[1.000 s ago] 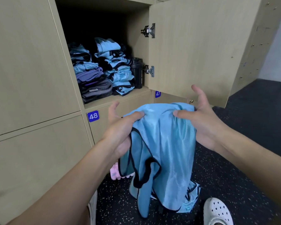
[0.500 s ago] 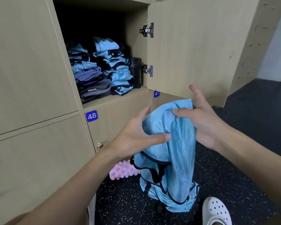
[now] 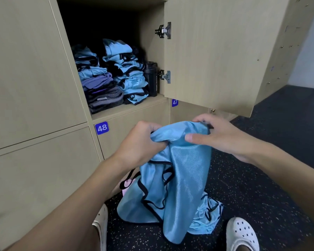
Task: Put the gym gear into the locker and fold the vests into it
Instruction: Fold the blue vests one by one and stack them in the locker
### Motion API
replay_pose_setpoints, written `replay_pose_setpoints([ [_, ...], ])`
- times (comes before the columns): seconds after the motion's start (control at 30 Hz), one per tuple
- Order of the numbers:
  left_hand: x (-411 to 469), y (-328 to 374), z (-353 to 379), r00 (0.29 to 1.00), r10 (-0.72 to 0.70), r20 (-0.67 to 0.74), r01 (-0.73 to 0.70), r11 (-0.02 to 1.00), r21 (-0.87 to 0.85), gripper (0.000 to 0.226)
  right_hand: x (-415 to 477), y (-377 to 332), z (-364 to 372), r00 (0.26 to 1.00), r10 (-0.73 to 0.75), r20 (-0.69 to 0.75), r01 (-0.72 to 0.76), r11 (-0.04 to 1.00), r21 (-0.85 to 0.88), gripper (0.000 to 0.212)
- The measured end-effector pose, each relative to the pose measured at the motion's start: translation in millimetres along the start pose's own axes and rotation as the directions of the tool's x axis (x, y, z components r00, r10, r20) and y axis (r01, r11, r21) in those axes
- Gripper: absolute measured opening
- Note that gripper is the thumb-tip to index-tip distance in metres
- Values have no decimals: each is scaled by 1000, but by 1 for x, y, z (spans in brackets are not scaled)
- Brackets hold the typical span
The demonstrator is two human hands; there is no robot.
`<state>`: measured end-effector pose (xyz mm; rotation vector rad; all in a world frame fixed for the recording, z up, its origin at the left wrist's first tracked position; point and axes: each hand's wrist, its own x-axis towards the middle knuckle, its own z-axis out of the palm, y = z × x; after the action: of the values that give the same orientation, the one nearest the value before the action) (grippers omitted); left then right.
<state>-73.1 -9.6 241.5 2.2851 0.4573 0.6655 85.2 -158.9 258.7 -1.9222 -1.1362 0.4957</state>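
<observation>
left hand [image 3: 141,142] gripping top edge of blue vest [image 3: 185,178], fingers curling round fabric | right hand [image 3: 223,136] pinching same edge, thumb on front | vest hanging below the open locker [image 3: 130,109], above floor [image 3: 252,187] | folded vests [image 3: 132,78] sitting stacked inside beside black bottle [image 3: 151,78] | another vest [image 3: 207,220] lying on floor

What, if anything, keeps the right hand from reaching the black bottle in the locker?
Likely not yet: the door is open and the black bottle stands unblocked, but the right hand grips the blue vest.
</observation>
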Motion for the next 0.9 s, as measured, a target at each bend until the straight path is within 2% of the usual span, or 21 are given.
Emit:
replay_pose_setpoints([
  [0.07, 0, 2, -1, 1000, 1, 3, -1, 1000, -12, 12, 0, 0, 5, 996, -37, 84, 44, 996, -83, 63],
  [0.17, 0, 2, -2, 1000, -3, 10, 3, 1000, -21, 13, 3, 3, 15, 989, -87, 119, 97, 992, -85, 77],
  [0.2, 0, 1, -2, 1000, -7, 12, 8, 1000, -26, 11, 5, 4, 17, 989, -98, 110, 108, 990, -91, 72],
  [0.3, 1, -2, -3, 999, -37, -1, 37, 999, -28, 5, 9, 2, 19, 991, -117, 70, 121, 991, -59, 23],
  [0.33, 2, -3, -3, 999, -51, -2, 51, 998, -27, 4, 9, 2, 19, 993, -114, 33, 116, 992, -59, 15],
  [0.53, -2, -9, -1, 958, -203, 203, 210, 978, -11, 4, 15, 3, 20, 972, -97, -215, 88, 995, -49, 10],
  [0.63, 0, -13, 11, 951, -294, 96, 305, 941, -146, 14, 16, 4, 26, 962, -75, -263, 47, 992, -113, 15],
  [0.73, 3, -5, 20, 901, -434, 2, 397, 822, -408, 2, 15, 0, 33, 957, -82, -278, 51, 991, -120, 13],
  [0.8, 6, 2, 21, 851, -522, 57, 453, 674, -583, 10, 12, -5, 39, 964, -67, -256, 40, 993, -108, 20],
  [0.83, 9, 3, 20, 840, -529, 117, 466, 596, -654, 20, 10, -8, 42, 971, -65, -230, 47, 995, -84, 27],
  [0.9, 11, 7, 15, 852, -468, 235, 472, 493, -731, 55, 5, -12, 48, 989, -82, -126, 81, 997, -11, 46],
])
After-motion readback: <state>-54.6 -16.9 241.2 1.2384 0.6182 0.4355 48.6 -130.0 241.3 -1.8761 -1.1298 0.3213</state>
